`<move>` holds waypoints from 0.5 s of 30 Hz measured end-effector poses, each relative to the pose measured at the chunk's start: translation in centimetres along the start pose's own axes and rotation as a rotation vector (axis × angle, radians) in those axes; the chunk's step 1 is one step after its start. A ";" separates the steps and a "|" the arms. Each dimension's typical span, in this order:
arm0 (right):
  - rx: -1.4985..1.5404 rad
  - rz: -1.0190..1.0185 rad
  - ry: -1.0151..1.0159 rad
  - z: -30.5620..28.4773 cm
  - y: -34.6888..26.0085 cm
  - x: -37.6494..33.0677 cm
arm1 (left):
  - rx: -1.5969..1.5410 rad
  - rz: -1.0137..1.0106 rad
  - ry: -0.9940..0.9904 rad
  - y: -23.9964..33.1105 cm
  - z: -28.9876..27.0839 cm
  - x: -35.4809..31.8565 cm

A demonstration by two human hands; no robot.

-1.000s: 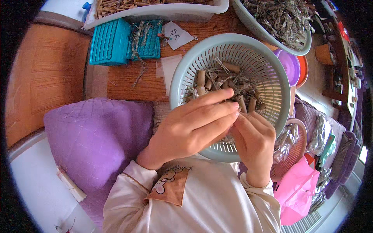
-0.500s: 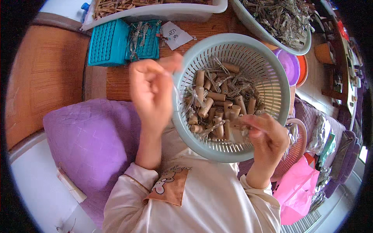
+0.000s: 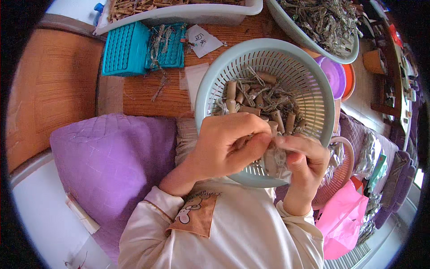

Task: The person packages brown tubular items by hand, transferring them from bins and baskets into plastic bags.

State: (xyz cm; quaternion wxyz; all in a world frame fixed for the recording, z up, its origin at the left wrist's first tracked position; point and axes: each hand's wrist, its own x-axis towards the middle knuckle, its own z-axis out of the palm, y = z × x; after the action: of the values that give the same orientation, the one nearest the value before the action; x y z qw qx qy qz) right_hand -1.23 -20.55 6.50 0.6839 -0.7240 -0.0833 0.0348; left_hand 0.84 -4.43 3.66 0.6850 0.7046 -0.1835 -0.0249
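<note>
A grey-green slotted plastic basket (image 3: pixel 265 43) sits in front of me, with short brown cardboard tubes (image 3: pixel 277 120) and thin clear-wrapped strands (image 3: pixel 284 98) heaped inside. Over its near side my two hands meet, fingertips almost touching. My left hand (image 3: pixel 233 143) is closed, thumb against curled fingers. My right hand (image 3: pixel 309 154) pinches at the same spot. A blurred, translucent strip (image 3: pixel 281 167) hangs below the fingertips; I cannot make out what it is or exactly which fingers grip it. The hands cover part of the heap.
Behind stand a white tub (image 3: pixel 188 18) of brown pieces, teal trays (image 3: pixel 125 49) and a tub (image 3: pixel 354 54) full of clear strands. A paper slip (image 3: pixel 202 41) and whitish sheet (image 3: pixel 195 80) lie on the wooden table (image 3: pixel 143 96). A purple cushion (image 3: pixel 107 157) is left, a pink bag (image 3: pixel 342 219) right.
My left hand has come from the basket's left edge to the right and nearer, meeting my right hand. The right hand has stayed nearly in place. The whitish sheet has come into sight.
</note>
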 end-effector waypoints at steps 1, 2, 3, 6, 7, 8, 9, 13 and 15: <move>0.000 0.000 0.002 0.1 0.1 -0.1 | 0.038 0.006 0.033 0.0 0.1 0.0; 0.152 0.049 0.073 0.4 0.4 -0.2 | 0.038 0.006 0.031 -0.1 0.2 0.0; 0.304 0.097 0.145 0.5 0.7 -0.3 | 0.129 0.088 0.080 -0.2 0.3 -0.1; 0.688 0.149 0.110 0.4 2.9 -1.0 | 0.257 0.215 0.132 -0.2 0.7 -0.2; 0.717 0.215 0.142 0.6 2.8 -1.1 | 0.303 0.258 0.144 0.0 0.7 -0.3; 0.718 0.215 0.141 0.7 3.0 -1.2 | 0.305 0.257 0.144 -0.3 0.8 -0.4; 0.889 0.186 0.107 0.8 3.4 -1.4 | 0.306 0.344 0.145 -0.8 0.9 -0.5; 0.753 0.108 0.072 0.6 2.8 -1.5 | 0.515 0.644 0.035 -1.2 0.6 -0.9; 0.265 -0.054 0.027 -0.7 2.6 -1.8 | 0.554 0.601 -0.028 -1.4 -0.1 -1.2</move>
State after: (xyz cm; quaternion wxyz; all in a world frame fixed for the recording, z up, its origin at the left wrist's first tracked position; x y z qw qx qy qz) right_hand -2.66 -21.67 3.89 0.7753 -0.6252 -0.0881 0.0175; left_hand 0.10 -3.99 2.09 0.4435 0.7771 -0.3903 0.2172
